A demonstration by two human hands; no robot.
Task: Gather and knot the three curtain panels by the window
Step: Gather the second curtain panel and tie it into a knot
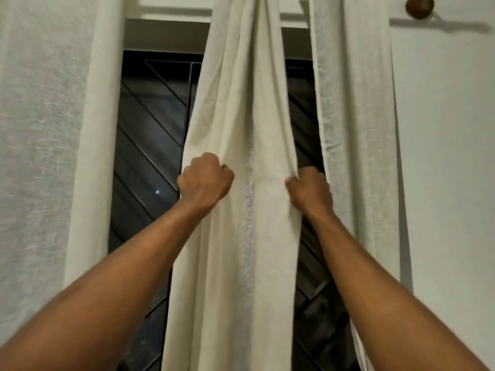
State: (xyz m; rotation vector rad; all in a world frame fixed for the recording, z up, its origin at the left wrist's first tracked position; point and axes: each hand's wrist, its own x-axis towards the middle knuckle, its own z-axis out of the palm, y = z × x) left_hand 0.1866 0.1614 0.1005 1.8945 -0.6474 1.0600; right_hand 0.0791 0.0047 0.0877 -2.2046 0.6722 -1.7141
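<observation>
Three cream linen curtain panels hang before a dark window. The middle panel (241,116) hangs in folds down the centre. My left hand (205,180) grips its left edge in a fist at mid height. My right hand (310,190) grips its right edge at about the same height. The left panel (48,129) hangs flat at the far left. The right panel (353,103) hangs straight beside the wall, apart from both hands.
The window (150,145) has dark glass with diagonal bars, showing on both sides of the middle panel. A brown round knob (419,6) ends the curtain rod at the top right. A bare pale wall (450,156) fills the right side.
</observation>
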